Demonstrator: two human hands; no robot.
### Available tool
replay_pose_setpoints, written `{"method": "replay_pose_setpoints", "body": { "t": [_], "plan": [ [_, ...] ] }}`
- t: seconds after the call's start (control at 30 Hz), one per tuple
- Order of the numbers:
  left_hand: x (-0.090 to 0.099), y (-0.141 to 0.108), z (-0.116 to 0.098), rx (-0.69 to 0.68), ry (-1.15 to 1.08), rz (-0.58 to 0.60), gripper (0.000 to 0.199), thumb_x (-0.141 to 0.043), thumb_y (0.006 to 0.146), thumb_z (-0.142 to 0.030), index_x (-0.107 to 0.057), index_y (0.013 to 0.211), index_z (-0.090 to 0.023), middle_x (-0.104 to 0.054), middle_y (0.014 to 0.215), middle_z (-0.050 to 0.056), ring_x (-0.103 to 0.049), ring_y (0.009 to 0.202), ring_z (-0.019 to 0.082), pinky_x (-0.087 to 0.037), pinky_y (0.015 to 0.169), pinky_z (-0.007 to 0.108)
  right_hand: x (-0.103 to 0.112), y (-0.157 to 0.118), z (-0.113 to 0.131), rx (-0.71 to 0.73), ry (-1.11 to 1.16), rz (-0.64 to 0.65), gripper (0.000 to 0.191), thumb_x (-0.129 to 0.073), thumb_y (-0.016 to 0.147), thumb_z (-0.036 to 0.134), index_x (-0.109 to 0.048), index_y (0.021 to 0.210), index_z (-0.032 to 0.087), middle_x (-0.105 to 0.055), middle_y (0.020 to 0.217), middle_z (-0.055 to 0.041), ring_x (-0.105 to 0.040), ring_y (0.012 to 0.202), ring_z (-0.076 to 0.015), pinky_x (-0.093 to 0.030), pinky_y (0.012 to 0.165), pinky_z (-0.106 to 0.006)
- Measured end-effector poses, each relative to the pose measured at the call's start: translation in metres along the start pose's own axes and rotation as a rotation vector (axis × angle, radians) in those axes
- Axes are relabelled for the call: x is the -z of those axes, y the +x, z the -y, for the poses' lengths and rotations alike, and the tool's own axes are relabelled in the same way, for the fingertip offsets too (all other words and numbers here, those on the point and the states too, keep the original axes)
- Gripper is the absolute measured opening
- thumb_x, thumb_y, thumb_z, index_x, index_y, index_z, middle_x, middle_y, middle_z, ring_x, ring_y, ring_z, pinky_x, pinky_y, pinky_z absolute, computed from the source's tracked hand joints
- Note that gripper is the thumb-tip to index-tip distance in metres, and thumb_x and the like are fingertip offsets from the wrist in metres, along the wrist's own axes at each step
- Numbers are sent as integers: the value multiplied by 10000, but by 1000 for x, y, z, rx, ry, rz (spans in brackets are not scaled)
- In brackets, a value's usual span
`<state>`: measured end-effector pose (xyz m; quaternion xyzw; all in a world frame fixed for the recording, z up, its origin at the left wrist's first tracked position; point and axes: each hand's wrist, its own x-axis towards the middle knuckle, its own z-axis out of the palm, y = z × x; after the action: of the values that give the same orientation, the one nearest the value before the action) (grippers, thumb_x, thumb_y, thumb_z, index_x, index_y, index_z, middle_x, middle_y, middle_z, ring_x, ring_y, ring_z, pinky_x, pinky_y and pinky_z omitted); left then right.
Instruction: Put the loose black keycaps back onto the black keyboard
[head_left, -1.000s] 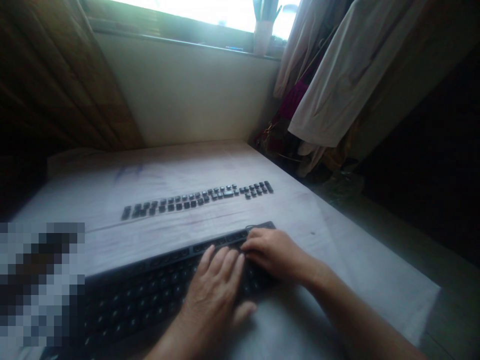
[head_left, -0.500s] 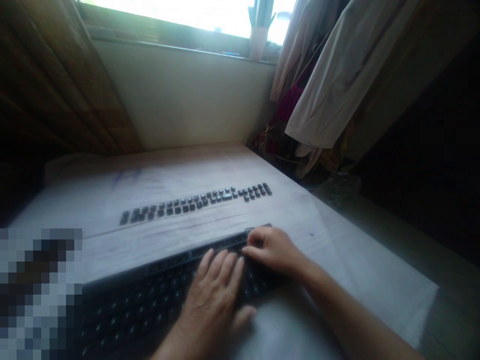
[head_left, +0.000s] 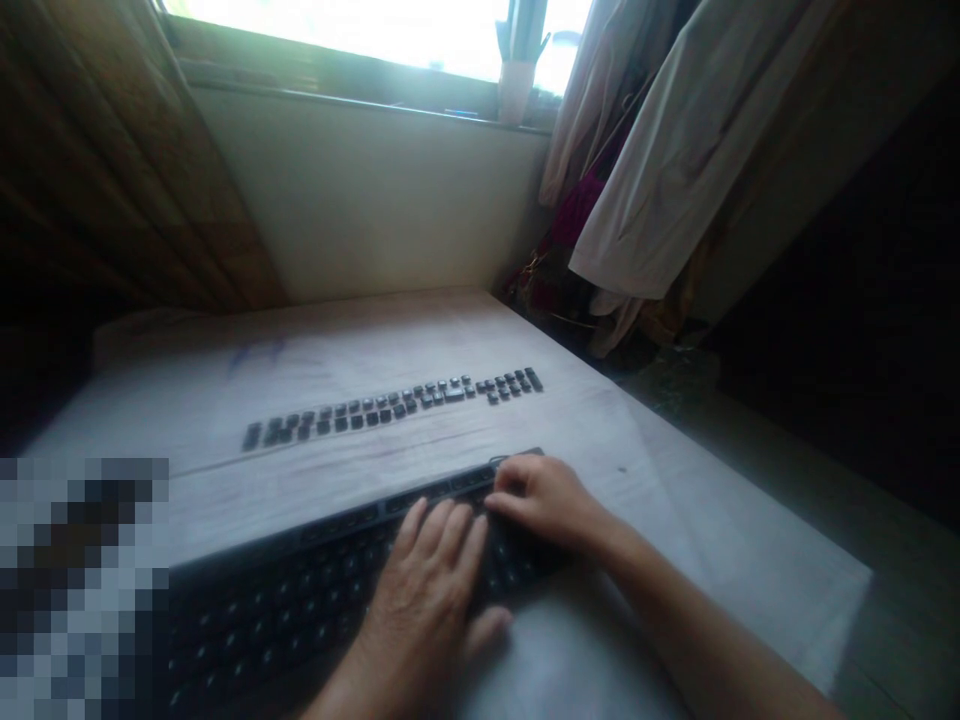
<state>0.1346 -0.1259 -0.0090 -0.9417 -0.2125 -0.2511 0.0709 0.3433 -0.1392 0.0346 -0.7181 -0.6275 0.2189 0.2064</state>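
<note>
There are 2 hands (head_left: 431,585) (head_left: 551,500), 1 keyboard (head_left: 292,590), 1 window (head_left: 352,32), and loose keys (head_left: 385,415) too blurred to count.

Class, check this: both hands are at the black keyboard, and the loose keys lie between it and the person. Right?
Not quite: the head view shows the loose keys beyond the black keyboard. The left hand and right hand are indeed at it.

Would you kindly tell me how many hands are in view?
2: the left hand lies over the keyboard; the right hand, partly curled, is near the keyboard's right end.
</note>
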Motion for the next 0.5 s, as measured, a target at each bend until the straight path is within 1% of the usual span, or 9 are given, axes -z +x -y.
{"method": "replay_pose_setpoints", "body": {
  "t": [0.07, 0.13, 0.23, 0.3, 0.37, 0.43, 0.5],
  "plan": [
    [0, -1, 0, -9, 6, -19, 592, -568, 888, -589, -589, 1275, -141, -646, 1252, 101, -554, 1183, 274, -284, 1112, 444, 3, 3, -6, -7, 179, -12, 186, -635, 784, 339, -673, 686, 186, -665, 663, 0, -590, 658, -149, -437, 644, -251],
    [0, -2, 0, -19, 6, -32, 571, -565, 899, -564, -589, 1277, -137, -647, 1251, 101, -552, 1188, 272, -267, 1123, 446, 5, 7, -15, -11, 347, -69, 250, -613, 776, 394, -640, 654, 177, -639, 636, 5, -571, 628, -143, -443, 615, -246],
    [0, -2, 0, -38, 10, -39, 533, -560, 912, -536, -593, 1274, -146, -645, 1254, 93, -556, 1183, 262, -256, 1134, 438, 8, 13, -30, -51, 483, -174, 321, -629, 730, 480, -604, 629, 177, -615, 615, 7, -554, 599, -146, -447, 590, -254],
    [-1, -2, 1, -48, 18, -45, 509, -558, 912, -538, -603, 1263, -173, -647, 1249, 79, -559, 1179, 251, -256, 1138, 423, 8, 16, -40, -120, 503, -260, 348, -617, 729, 520, -618, 666, 178, -633, 641, -5, -572, 620, -163, -462, 613, -273],
    [-4, -2, 1, -40, 21, -85, 495, -546, 902, -570, -624, 1232, -208, -654, 1227, 68, -560, 1171, 246, -244, 1144, 415, 7, 19, -49, -187, 485, -344, 355, -586, 745, 523, -655, 738, 175, -675, 706, -33, -610, 679, -192, -478, 655, -297],
    [-11, -1, 2, -31, 23, -159, 494, -522, 892, -610, -646, 1184, -232, -665, 1185, 66, -566, 1150, 246, -217, 1155, 414, 7, 21, -54, -208, 459, -360, 350, -576, 745, 493, -691, 783, 165, -712, 769, -64, -642, 745, -226, -489, 692, -318],
    [-18, -1, 3, -54, 36, -217, 490, -499, 893, -625, -658, 1147, -238, -674, 1142, 65, -575, 1125, 240, -192, 1162, 406, 6, 22, -55, -200, 431, -320, 335, -572, 745, 467, -705, 722, 161, -726, 754, -77, -657, 757, -243, -492, 697, -325]
  ]
}}
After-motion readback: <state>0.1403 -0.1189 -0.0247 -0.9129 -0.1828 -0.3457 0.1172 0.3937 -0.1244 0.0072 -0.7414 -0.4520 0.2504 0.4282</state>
